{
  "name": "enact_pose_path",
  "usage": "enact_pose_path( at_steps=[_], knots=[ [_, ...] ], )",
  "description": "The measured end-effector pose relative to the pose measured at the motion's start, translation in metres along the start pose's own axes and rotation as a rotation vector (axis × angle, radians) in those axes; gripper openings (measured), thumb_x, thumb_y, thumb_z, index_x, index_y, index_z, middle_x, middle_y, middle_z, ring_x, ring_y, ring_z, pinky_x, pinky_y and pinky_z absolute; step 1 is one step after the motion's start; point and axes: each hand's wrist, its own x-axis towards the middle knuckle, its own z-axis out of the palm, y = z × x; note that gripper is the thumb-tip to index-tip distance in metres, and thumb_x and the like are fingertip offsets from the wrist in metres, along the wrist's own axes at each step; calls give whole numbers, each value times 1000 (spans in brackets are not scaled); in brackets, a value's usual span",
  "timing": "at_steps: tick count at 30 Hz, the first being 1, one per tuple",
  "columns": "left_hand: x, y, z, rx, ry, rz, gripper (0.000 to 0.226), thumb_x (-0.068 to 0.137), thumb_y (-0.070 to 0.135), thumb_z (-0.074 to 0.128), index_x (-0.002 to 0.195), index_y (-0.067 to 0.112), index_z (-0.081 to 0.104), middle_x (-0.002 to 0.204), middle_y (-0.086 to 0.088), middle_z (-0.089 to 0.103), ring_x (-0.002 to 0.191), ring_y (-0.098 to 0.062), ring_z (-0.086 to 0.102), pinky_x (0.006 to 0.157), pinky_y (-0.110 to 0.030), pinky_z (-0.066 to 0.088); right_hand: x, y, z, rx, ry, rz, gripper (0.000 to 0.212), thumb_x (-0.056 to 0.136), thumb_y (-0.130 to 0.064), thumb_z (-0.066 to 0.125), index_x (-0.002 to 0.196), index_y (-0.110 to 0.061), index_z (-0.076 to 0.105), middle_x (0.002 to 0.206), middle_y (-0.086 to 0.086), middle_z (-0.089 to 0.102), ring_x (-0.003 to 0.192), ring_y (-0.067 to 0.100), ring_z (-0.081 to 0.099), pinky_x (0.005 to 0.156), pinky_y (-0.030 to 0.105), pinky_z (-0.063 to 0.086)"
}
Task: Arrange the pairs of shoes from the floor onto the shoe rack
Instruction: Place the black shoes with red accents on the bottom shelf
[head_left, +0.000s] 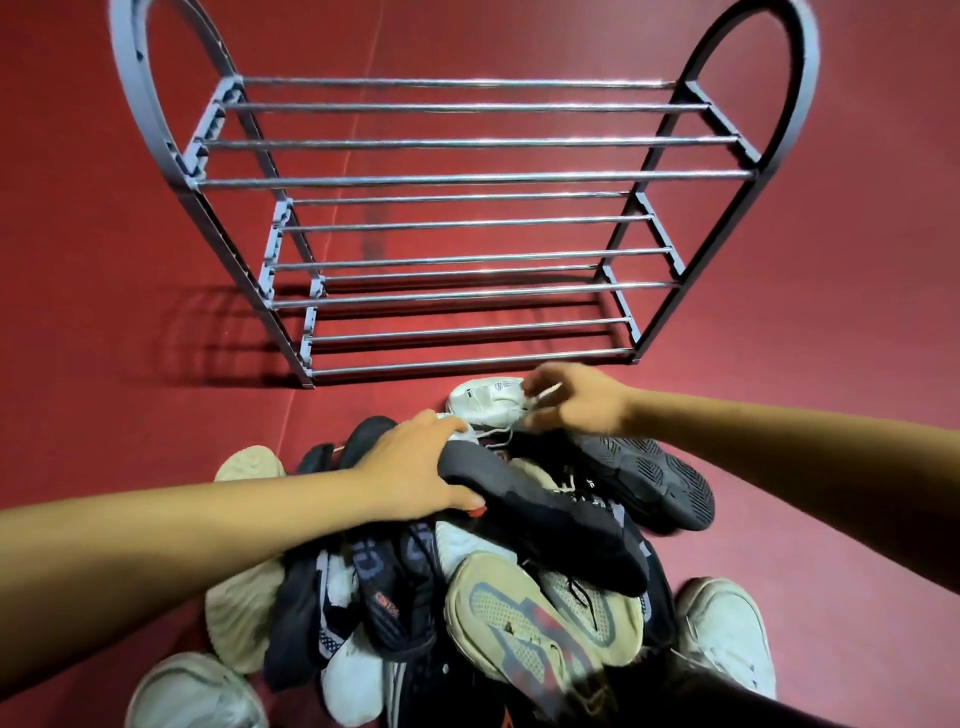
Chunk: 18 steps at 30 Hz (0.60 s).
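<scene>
A jumbled heap of shoes (467, 561) sits on the floor just before the rack (457, 218), soles up here and there. One white shoe (485, 397) lies nearest the rack, seemingly on its side. The grey three-tier rack stands upright.

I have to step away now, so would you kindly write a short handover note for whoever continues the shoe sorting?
Left hand: gripping a black shoe on top of the pile.
Right hand: pinching the laces of a white sneaker at the far edge of the pile.
Shoes: all heaped on the red floor in front of the shoe rack, many sole-up and unpaired.
Done: nothing placed; every tier of the rack is bare.
Left: match the pairs and set each on the rack.
</scene>
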Motion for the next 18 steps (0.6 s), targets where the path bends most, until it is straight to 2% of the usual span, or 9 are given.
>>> enact_pose_path(
  at_steps=[2, 3, 5, 8, 10, 12, 15, 16, 18],
  knots=[
    [6, -2, -3, 8, -16, 11, 60, 66, 67, 77, 104, 24, 60, 100, 7, 47, 95, -19, 55, 84, -40, 49, 5, 18, -15, -206, 222, 65, 76, 72, -32, 86, 136, -14, 50, 133, 9, 57, 121, 27, 58, 102, 39, 49],
    [7, -4, -2, -6, -21, 22, 55, 68, 66, 76, 95, 23, 58, 95, 8, 46, 90, -18, 54, 80, -38, 49, 6, 28, -18, -316, 227, 116, 96, 67, -39, 89, 145, -14, 40, 143, 11, 49, 129, 29, 51, 107, 40, 45],
    [4, -6, 1, -30, -12, 42, 49, 71, 64, 75, 89, 23, 55, 90, 14, 42, 84, -13, 50, 73, -32, 42, 1, 49, -16, -413, 84, 247, 134, 53, -49, 93, 157, -17, 15, 155, 13, 33, 139, 34, 40, 114, 47, 39],
    [3, -13, 5, -53, 7, 38, 49, 72, 65, 74, 94, 24, 58, 90, 15, 42, 86, -12, 50, 70, -29, 37, -8, 75, -6, -640, -65, 290, 145, 45, -51, 92, 158, -20, 6, 148, 10, 39, 129, 31, 48, 103, 44, 50],
    [6, -15, 6, -68, 4, 26, 50, 70, 67, 73, 95, 26, 58, 91, 14, 43, 88, -14, 51, 71, -30, 39, -9, 77, -7, -715, -47, 241, 131, 45, -47, 86, 152, -19, 17, 134, 7, 51, 112, 28, 57, 87, 39, 56],
    [8, -16, 5, -72, 1, 28, 48, 70, 68, 73, 93, 28, 58, 90, 15, 43, 86, -12, 51, 70, -30, 39, -5, 70, -20, -564, 18, 221, 104, 46, -37, 79, 139, -22, 36, 117, 6, 62, 98, 27, 63, 77, 36, 57],
    [8, -16, 3, -73, -4, 21, 48, 70, 67, 73, 91, 27, 58, 89, 14, 45, 84, -10, 51, 68, -29, 38, -8, 52, -42, -34, 163, 214, 42, 48, -17, 59, 90, -19, 61, 78, 4, 65, 69, 20, 61, 58, 29, 46],
    [8, -17, 3, -86, -13, 12, 46, 70, 67, 73, 88, 27, 58, 89, 14, 46, 84, -9, 51, 68, -29, 38, -12, 46, -47, 161, 175, 209, 20, 48, -12, 51, 66, -17, 58, 62, 3, 57, 55, 17, 52, 55, 27, 38],
    [8, -18, -1, -107, -43, -11, 44, 68, 67, 74, 81, 28, 57, 88, 12, 48, 82, -9, 52, 69, -29, 40, -20, 35, -55, 499, 171, 264, 13, 45, -6, 41, 39, -16, 45, 44, 5, 46, 41, 18, 45, 52, 25, 37]
  ],
)
